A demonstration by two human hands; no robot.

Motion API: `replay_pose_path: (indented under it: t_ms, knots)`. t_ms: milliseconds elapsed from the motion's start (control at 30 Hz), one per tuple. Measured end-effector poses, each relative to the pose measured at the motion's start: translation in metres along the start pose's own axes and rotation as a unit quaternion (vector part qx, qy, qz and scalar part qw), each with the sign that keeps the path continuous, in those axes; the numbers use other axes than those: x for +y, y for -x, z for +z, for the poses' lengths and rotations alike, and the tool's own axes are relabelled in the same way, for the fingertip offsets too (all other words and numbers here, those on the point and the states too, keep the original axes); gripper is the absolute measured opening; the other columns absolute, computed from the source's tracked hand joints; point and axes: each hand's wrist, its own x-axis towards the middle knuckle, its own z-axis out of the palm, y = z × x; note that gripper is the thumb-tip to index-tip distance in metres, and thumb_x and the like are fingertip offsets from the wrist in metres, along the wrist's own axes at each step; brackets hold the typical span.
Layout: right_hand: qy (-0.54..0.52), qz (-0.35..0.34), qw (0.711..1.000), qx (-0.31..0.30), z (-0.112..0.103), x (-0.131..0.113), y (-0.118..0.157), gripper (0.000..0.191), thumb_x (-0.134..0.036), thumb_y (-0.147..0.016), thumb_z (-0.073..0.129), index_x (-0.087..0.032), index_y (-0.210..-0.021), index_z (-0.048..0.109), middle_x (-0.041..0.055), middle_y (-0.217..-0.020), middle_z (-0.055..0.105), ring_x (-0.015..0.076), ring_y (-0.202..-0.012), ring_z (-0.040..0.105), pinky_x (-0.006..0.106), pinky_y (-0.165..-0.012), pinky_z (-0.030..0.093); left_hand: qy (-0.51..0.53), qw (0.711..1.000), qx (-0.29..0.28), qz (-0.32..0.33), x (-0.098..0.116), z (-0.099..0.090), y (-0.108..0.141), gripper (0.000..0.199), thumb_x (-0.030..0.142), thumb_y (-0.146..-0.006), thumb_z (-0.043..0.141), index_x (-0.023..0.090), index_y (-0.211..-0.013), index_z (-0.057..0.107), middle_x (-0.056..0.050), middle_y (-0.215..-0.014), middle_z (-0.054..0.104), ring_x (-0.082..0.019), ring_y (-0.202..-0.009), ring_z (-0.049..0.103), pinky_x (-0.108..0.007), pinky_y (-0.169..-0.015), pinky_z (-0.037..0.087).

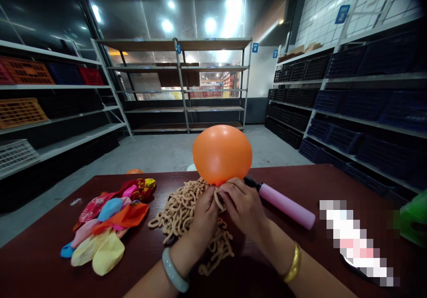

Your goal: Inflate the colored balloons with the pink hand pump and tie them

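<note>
An inflated orange balloon (222,153) stands upright over the table's far edge, its neck pinched between both hands. My left hand (206,211) is closed at the neck from the left, with a pale bracelet on that wrist. From the right, my right hand (243,202) is closed with its fingertips at the neck and on a short loop of tan cord. Beneath and beside the hands lies a heaped tan cord (180,207). A pink hand pump (287,205) with a black end lies to the right of my right hand.
Uninflated balloons (111,220) in several colours lie on the dark red table (40,253) at the left. A pixelated item (356,244) and a green object (415,218) are at the right. Shelves (180,69) stand behind, with crates (360,106) on the right racks.
</note>
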Motion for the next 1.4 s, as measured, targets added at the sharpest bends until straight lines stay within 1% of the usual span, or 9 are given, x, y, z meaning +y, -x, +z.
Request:
replay_pose_path:
  t_ms: [167, 333, 433, 533, 633, 867, 1033, 1233, 1400]
  knots:
    - [-0.099, 0.008, 0.995, -0.001, -0.003, 0.004, -0.003, 0.018, -0.016, -0.096, 0.045, -0.022, -0.099, 0.062, 0.0064, -0.099, 0.066, 0.0187, -0.091, 0.062, 0.033, -0.082, 0.050, -0.009, 0.999, 0.001, 0.037, 0.002, 0.000, 0.000, 0.023, 0.035, -0.089, 0.053, 0.017, -0.086, 0.067, -0.005, -0.085, 0.068, -0.018, -0.077, 0.059, -0.030, -0.073, 0.048]
    - [-0.159, 0.072, 0.984, 0.022, 0.000, 0.009, -0.004, 0.009, -0.018, -0.090, 0.057, -0.022, -0.096, 0.061, 0.0038, -0.092, 0.068, 0.0184, -0.087, 0.062, 0.033, -0.080, 0.050, -0.059, 0.996, -0.011, 0.061, 0.000, -0.003, 0.000, 0.023, 0.032, -0.091, 0.050, 0.017, -0.093, 0.068, -0.007, -0.092, 0.069, -0.019, -0.082, 0.061, -0.031, -0.077, 0.047]
    - [-0.182, 0.099, 0.978, 0.013, 0.000, 0.010, -0.005, 0.008, -0.017, -0.087, 0.060, -0.022, -0.093, 0.063, 0.0031, -0.091, 0.068, 0.0181, -0.086, 0.062, 0.032, -0.079, 0.049, -0.098, 0.992, -0.018, 0.076, 0.000, -0.006, -0.001, 0.023, 0.030, -0.091, 0.049, 0.017, -0.095, 0.068, -0.008, -0.094, 0.069, -0.021, -0.085, 0.062, -0.032, -0.079, 0.047]
    - [-0.221, 0.144, 0.965, -0.010, -0.001, 0.010, -0.007, 0.004, -0.019, -0.084, 0.064, -0.022, -0.088, 0.065, 0.0020, -0.086, 0.066, 0.0168, -0.080, 0.061, 0.029, -0.072, 0.050, -0.139, 0.986, -0.026, 0.089, 0.003, -0.008, -0.002, 0.022, 0.029, -0.091, 0.048, 0.017, -0.092, 0.067, -0.008, -0.091, 0.069, -0.021, -0.082, 0.062, -0.032, -0.075, 0.046]
    - [-0.290, 0.217, 0.932, -0.030, -0.001, 0.011, -0.008, 0.006, -0.021, -0.078, 0.068, -0.020, -0.079, 0.063, 0.0001, -0.080, 0.063, 0.0144, -0.071, 0.058, 0.026, -0.062, 0.048, -0.165, 0.981, -0.043, 0.088, 0.003, -0.008, -0.003, 0.022, 0.028, -0.091, 0.047, 0.016, -0.085, 0.065, -0.007, -0.083, 0.067, -0.020, -0.075, 0.060, -0.031, -0.069, 0.045]
    - [-0.450, 0.364, 0.815, -0.020, 0.008, 0.014, -0.006, 0.020, -0.025, -0.065, 0.077, -0.018, -0.074, 0.060, -0.0026, -0.068, 0.061, 0.0113, -0.059, 0.054, 0.024, -0.053, 0.045, -0.222, 0.966, -0.032, 0.126, -0.005, -0.010, -0.003, 0.015, 0.023, -0.089, 0.050, 0.017, -0.087, 0.063, -0.006, -0.078, 0.065, -0.019, -0.070, 0.060, -0.029, -0.064, 0.044]
    - [-0.494, 0.408, 0.768, -0.012, 0.012, 0.011, -0.006, 0.030, -0.033, -0.059, 0.083, -0.017, -0.073, 0.062, -0.0026, -0.064, 0.062, 0.0104, -0.052, 0.053, 0.024, -0.049, 0.044, -0.251, 0.957, -0.035, 0.142, -0.006, -0.012, -0.003, 0.015, 0.021, -0.089, 0.048, 0.018, -0.085, 0.063, -0.007, -0.081, 0.065, -0.020, -0.076, 0.061, -0.031, -0.067, 0.044]
    - [-0.551, 0.428, 0.717, -0.016, 0.007, 0.010, -0.007, 0.037, -0.038, -0.054, 0.088, -0.018, -0.068, 0.059, -0.0003, -0.065, 0.064, 0.0122, -0.055, 0.056, 0.024, -0.049, 0.044, -0.196, 0.974, -0.075, 0.084, -0.002, -0.010, -0.003, 0.019, 0.024, -0.090, 0.049, 0.017, -0.078, 0.062, -0.007, -0.076, 0.064, -0.019, -0.068, 0.059, -0.029, -0.063, 0.042]
    - [-0.583, 0.451, 0.676, 0.014, 0.005, 0.001, -0.009, 0.038, -0.040, -0.059, 0.085, -0.018, -0.074, 0.059, 0.0014, -0.070, 0.064, 0.0125, -0.058, 0.056, 0.022, -0.049, 0.040, -0.153, 0.985, -0.009, 0.074, 0.000, -0.005, -0.001, 0.028, 0.031, -0.095, 0.041, 0.018, -0.079, 0.060, -0.006, -0.076, 0.062, -0.018, -0.069, 0.056, -0.029, -0.064, 0.042]
